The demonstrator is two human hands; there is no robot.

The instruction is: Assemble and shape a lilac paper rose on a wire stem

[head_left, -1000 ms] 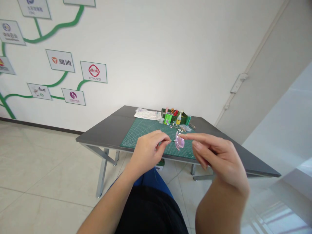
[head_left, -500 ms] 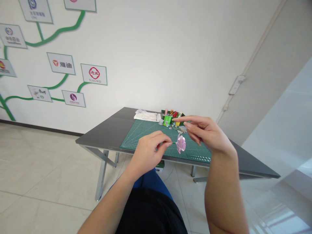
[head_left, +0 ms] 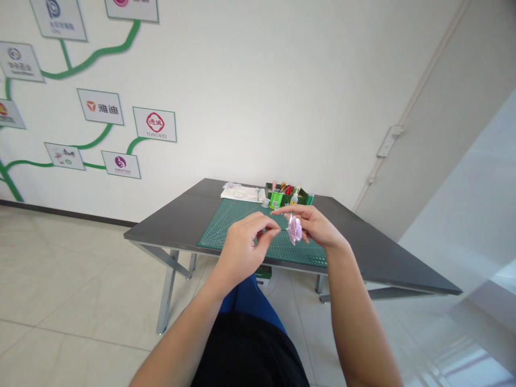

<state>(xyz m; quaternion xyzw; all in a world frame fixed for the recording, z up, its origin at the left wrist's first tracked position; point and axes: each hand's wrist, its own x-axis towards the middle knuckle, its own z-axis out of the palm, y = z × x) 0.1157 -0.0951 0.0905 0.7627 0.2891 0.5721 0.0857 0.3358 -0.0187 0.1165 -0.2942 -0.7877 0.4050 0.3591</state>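
Observation:
A pale purple artificial flower points to the right on a thin green stem. My left hand pinches that stem between thumb and fingertips, above the front part of the green cutting mat. Just behind the bloom is my right hand, with its index finger stretched out to the left and the other fingers partly hidden by the petals. Whether the right fingers touch the petals I cannot tell.
On the dark table, a green box of tools and bottles stands at the back, a bright green can before it. White sheets lie to its left. The wall rises behind.
My right hand has moved left and slightly down, from right of the flower to just behind it. My left hand still holds the stem, the bloom shifted slightly left.

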